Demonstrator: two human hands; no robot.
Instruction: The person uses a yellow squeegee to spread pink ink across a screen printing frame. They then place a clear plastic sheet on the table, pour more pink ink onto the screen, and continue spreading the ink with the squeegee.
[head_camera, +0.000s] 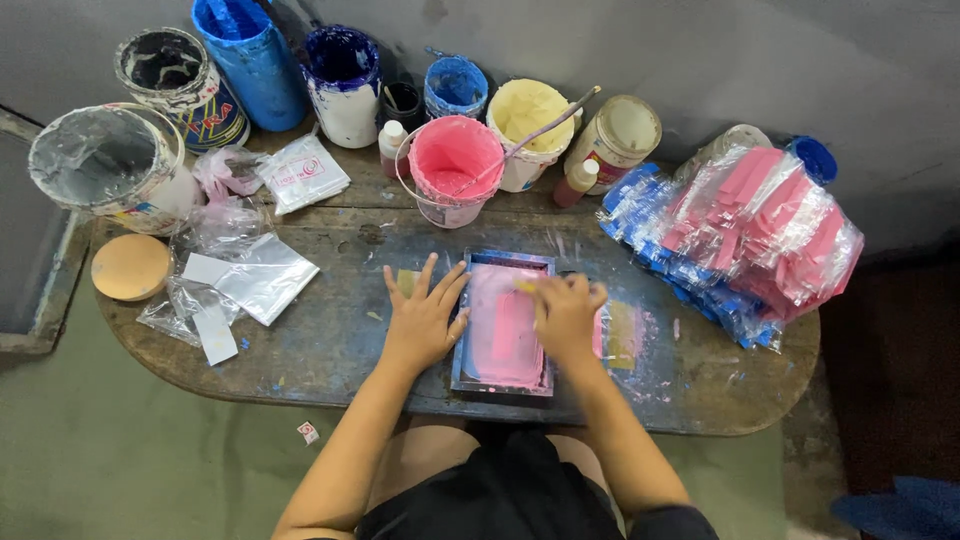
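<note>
A worn, paint-stained wooden table is seen; a rectangular pink-coated frame lies mid-table, its long axis running away from the person. The frame's left edge is pressed by the flat, spread left hand. A yellowish scraper is gripped by the right hand.

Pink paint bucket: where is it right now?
In the head view, the pink paint bucket stands at the table's far edge, centre, between a small blue tub and a yellow bucket, beyond the pink-coated frame under both hands.
</note>
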